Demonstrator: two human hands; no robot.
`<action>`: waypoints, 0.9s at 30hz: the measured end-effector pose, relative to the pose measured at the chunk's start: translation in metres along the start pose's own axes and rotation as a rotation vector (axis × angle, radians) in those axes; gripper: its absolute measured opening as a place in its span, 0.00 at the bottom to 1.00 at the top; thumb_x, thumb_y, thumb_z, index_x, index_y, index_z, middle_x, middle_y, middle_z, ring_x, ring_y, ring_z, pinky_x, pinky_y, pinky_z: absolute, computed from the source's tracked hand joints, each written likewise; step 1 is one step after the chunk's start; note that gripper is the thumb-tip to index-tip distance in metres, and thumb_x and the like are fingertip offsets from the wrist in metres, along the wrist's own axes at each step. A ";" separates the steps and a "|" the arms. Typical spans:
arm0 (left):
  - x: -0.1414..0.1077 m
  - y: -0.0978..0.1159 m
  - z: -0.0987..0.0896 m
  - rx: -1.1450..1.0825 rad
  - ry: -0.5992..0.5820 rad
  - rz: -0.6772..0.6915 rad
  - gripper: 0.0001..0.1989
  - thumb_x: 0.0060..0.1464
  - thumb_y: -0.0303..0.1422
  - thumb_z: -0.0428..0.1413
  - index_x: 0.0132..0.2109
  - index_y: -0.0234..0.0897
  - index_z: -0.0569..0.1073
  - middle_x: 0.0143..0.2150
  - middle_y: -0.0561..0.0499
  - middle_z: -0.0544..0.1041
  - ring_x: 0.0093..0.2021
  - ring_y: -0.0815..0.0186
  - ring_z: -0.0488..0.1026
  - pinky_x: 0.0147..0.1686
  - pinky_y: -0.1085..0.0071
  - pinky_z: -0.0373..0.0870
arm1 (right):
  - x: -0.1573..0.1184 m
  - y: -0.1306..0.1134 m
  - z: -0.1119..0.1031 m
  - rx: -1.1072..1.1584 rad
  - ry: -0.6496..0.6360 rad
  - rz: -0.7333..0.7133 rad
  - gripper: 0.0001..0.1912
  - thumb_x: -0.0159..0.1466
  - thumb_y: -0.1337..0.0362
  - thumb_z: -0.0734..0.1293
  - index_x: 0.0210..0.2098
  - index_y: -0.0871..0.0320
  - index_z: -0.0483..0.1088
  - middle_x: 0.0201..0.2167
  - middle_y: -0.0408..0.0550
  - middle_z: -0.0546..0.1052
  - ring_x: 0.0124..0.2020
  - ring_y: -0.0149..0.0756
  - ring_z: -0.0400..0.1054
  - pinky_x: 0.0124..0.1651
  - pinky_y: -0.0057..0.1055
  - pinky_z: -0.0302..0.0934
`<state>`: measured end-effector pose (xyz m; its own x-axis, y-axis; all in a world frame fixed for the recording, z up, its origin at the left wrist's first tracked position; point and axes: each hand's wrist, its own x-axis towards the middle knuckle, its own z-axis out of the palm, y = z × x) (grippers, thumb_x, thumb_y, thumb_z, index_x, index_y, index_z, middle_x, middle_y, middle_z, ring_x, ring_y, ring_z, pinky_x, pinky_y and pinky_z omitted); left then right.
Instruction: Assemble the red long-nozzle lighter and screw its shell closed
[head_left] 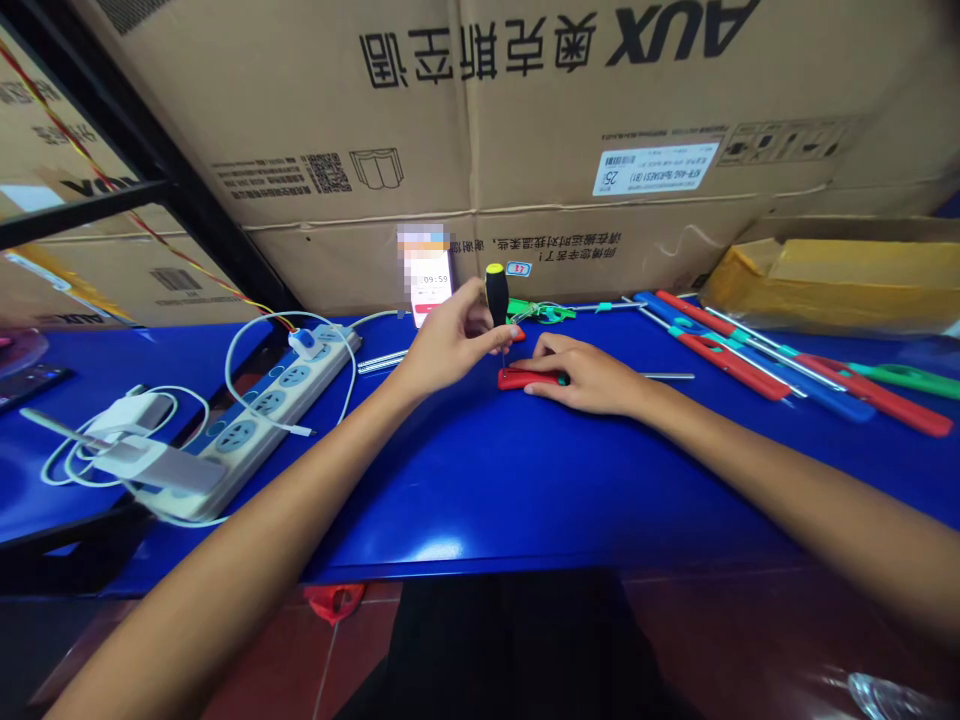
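Observation:
My left hand (pixel 459 335) is closed around the lower handle of a screwdriver (pixel 496 288), black with a yellow cap. The screwdriver stands nearly upright, its thin shaft reaching down to the end of a red long-necked lighter (pixel 514 379). That lighter lies flat on the blue table, pinned under the curled fingers of my right hand (pixel 581 375). Its metal tube (pixel 671 377) seems to come out on the far side of my right hand. Just past my left thumb a small red piece (pixel 519 333) shows; most of it is hidden.
Several red, blue and green long-necked lighters (pixel 750 365) lie at the right. Behind my hands are green pieces (pixel 540 311) and a propped phone (pixel 429 280). A power strip (pixel 262 405) with white cables is at the left. A large carton (pixel 525 130) walls the back.

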<state>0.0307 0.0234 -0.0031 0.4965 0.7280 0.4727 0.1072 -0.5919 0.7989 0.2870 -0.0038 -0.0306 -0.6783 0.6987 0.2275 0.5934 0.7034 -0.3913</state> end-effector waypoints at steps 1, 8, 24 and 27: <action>0.000 -0.001 -0.001 -0.015 0.022 0.002 0.24 0.62 0.43 0.69 0.58 0.42 0.70 0.34 0.53 0.81 0.32 0.63 0.83 0.32 0.69 0.80 | 0.000 0.000 0.000 0.002 0.000 0.003 0.23 0.75 0.55 0.70 0.68 0.48 0.77 0.46 0.52 0.75 0.46 0.46 0.71 0.52 0.42 0.66; -0.001 -0.002 -0.005 0.065 0.084 0.069 0.42 0.59 0.41 0.72 0.73 0.52 0.61 0.57 0.45 0.82 0.31 0.66 0.84 0.32 0.69 0.84 | 0.000 -0.001 -0.001 0.007 0.001 0.008 0.24 0.75 0.55 0.70 0.68 0.52 0.77 0.47 0.53 0.75 0.46 0.46 0.71 0.52 0.43 0.66; 0.000 -0.004 -0.007 0.038 0.131 0.103 0.39 0.58 0.34 0.71 0.70 0.52 0.63 0.54 0.48 0.81 0.32 0.67 0.85 0.33 0.71 0.85 | 0.000 0.001 0.001 0.006 0.004 0.006 0.24 0.75 0.55 0.70 0.68 0.52 0.78 0.47 0.54 0.76 0.47 0.47 0.71 0.53 0.44 0.66; 0.000 -0.005 -0.006 0.033 0.143 0.110 0.39 0.58 0.34 0.71 0.70 0.51 0.62 0.54 0.48 0.81 0.31 0.67 0.85 0.33 0.71 0.85 | 0.000 0.001 0.001 0.009 -0.002 0.009 0.24 0.75 0.55 0.70 0.68 0.52 0.77 0.47 0.54 0.75 0.47 0.47 0.71 0.53 0.44 0.66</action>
<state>0.0252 0.0277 -0.0051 0.3796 0.6986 0.6065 0.0888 -0.6800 0.7278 0.2869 -0.0031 -0.0318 -0.6738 0.7049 0.2217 0.5958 0.6957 -0.4013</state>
